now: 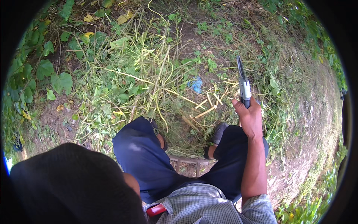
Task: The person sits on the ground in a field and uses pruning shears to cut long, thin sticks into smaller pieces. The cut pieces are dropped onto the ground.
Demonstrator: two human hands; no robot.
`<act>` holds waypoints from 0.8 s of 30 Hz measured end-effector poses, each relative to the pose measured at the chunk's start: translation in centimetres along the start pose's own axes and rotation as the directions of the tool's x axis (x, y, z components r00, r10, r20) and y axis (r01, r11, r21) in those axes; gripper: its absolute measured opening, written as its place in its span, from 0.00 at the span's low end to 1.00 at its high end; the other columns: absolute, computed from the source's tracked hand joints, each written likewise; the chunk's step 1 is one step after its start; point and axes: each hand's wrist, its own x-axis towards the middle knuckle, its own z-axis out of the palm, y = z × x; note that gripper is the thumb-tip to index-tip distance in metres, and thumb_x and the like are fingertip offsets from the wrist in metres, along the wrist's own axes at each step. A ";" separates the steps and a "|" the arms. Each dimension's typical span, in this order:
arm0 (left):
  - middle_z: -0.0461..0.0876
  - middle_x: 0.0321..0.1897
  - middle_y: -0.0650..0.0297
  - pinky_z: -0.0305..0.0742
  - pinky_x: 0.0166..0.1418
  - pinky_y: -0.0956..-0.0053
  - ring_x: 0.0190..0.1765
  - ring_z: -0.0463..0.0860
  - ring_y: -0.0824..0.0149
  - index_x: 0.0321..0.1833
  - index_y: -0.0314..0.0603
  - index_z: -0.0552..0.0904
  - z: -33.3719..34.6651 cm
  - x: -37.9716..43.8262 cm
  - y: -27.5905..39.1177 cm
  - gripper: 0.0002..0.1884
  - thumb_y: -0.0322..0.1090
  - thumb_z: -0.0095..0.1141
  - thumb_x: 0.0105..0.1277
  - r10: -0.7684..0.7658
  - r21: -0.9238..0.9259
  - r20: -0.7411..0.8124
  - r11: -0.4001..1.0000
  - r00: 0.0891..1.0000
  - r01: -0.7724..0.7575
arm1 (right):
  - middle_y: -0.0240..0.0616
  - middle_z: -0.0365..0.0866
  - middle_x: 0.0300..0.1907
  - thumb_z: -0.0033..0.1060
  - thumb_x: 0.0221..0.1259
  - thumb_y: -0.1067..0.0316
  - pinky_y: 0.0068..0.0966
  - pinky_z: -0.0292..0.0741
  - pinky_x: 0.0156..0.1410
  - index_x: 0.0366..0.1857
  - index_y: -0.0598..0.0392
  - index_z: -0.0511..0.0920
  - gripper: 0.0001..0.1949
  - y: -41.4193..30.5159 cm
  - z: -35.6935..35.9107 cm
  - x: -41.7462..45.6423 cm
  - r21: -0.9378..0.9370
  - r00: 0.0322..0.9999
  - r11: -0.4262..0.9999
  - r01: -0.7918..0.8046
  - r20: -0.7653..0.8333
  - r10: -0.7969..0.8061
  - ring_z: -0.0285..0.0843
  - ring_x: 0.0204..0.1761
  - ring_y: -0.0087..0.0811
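My right hand (pixel 249 114) is closed round the dark handle of a cutting tool, perhaps pruning shears (pixel 244 84), with a grey-white body and narrow dark blades pointing away from me. The blades lie close together, above the cut vines on the ground. My left hand is out of view; a dark, blurred shape at the lower left hides much of that side. Several short cut pieces of pale stem (pixel 206 112) lie on the soil before my feet, left of the tool. Longer green and yellowish vine stems (pixel 159 72) lie in a loose tangle farther left.
I sit with knees apart on a low slatted wooden seat (pixel 190 160). A crumpled blue plastic scrap (pixel 196 84) lies by the cut stems. Leafy vines (pixel 44 68) border the left, more foliage (pixel 321 30) the upper right. Bare soil (pixel 310 120) runs along the right.
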 end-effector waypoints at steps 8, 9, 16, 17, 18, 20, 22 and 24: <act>0.69 0.23 0.66 0.56 0.29 0.73 0.24 0.64 0.71 0.28 0.44 0.74 -2.2 -1.7 -12.4 0.21 0.49 0.53 0.78 -0.511 -0.014 -0.326 0.844 0.796 0.536 | 0.36 0.73 0.21 0.72 0.62 0.54 0.30 0.68 0.33 0.36 0.65 0.76 0.21 -0.2 -0.2 -0.1 0.006 0.999 1.000 -0.021 0.024 0.021 0.66 0.26 0.26; 0.74 0.21 0.64 0.60 0.27 0.76 0.22 0.67 0.72 0.31 0.42 0.78 -2.1 -2.5 -15.4 0.20 0.50 0.56 0.76 -0.635 -0.095 -0.340 0.757 0.694 0.646 | 0.37 0.74 0.21 0.72 0.62 0.54 0.31 0.69 0.34 0.36 0.64 0.76 0.21 -0.3 -0.2 -0.2 0.024 1.000 0.999 0.027 0.003 -0.027 0.67 0.26 0.27; 0.85 0.33 0.59 0.79 0.38 0.70 0.31 0.84 0.64 0.43 0.35 0.85 -0.6 -16.2 -32.4 0.13 0.40 0.58 0.71 -0.998 -0.059 -0.036 -0.054 -0.056 0.997 | 0.38 0.75 0.22 0.72 0.62 0.53 0.31 0.71 0.36 0.39 0.64 0.77 0.21 -1.0 -0.2 -0.3 0.001 0.999 1.000 -0.029 0.026 0.029 0.69 0.27 0.28; 0.86 0.38 0.53 0.80 0.44 0.65 0.36 0.85 0.56 0.46 0.34 0.84 -0.5 -18.2 -33.7 0.15 0.41 0.55 0.70 -0.998 0.368 0.052 0.049 0.032 0.929 | 0.37 0.76 0.23 0.72 0.62 0.53 0.30 0.71 0.36 0.41 0.65 0.78 0.22 -1.0 -0.3 -0.3 0.008 1.000 1.000 -0.019 0.023 0.019 0.69 0.28 0.27; 0.85 0.43 0.50 0.79 0.49 0.61 0.41 0.85 0.50 0.48 0.33 0.84 -0.4 -19.8 -35.0 0.18 0.43 0.53 0.69 -0.993 0.628 0.117 0.080 0.007 0.774 | 0.36 0.76 0.23 0.72 0.63 0.53 0.30 0.71 0.36 0.42 0.65 0.78 0.22 -1.1 -0.2 -0.3 0.026 0.999 1.000 -0.017 0.034 0.016 0.69 0.28 0.27; 0.84 0.53 0.43 0.76 0.60 0.54 0.51 0.83 0.39 0.52 0.33 0.83 0.4 -22.6 -36.3 0.22 0.46 0.50 0.68 -0.984 0.728 0.135 0.019 -0.116 0.685 | 0.36 0.77 0.24 0.72 0.63 0.53 0.30 0.71 0.36 0.43 0.65 0.78 0.22 -1.1 -0.2 -0.3 0.009 0.999 0.999 -0.037 0.037 0.037 0.70 0.28 0.26; 0.83 0.54 0.42 0.75 0.60 0.55 0.54 0.83 0.42 0.52 0.31 0.83 2.0 -24.4 -36.7 0.23 0.48 0.52 0.68 -0.988 0.715 0.070 -0.047 -0.138 0.698 | 0.35 0.78 0.25 0.73 0.62 0.53 0.29 0.73 0.37 0.45 0.65 0.78 0.23 -1.1 -0.2 -0.4 0.044 0.996 0.998 -0.038 0.077 0.035 0.72 0.29 0.25; 0.83 0.53 0.41 0.76 0.59 0.56 0.54 0.83 0.40 0.54 0.30 0.81 3.5 -25.2 -37.0 0.22 0.45 0.52 0.71 -0.963 0.545 0.065 -0.187 -0.263 0.817 | 0.35 0.78 0.25 0.74 0.62 0.53 0.28 0.73 0.37 0.46 0.65 0.78 0.24 -1.1 -0.1 -0.4 0.054 0.995 0.998 -0.043 0.090 0.038 0.73 0.29 0.25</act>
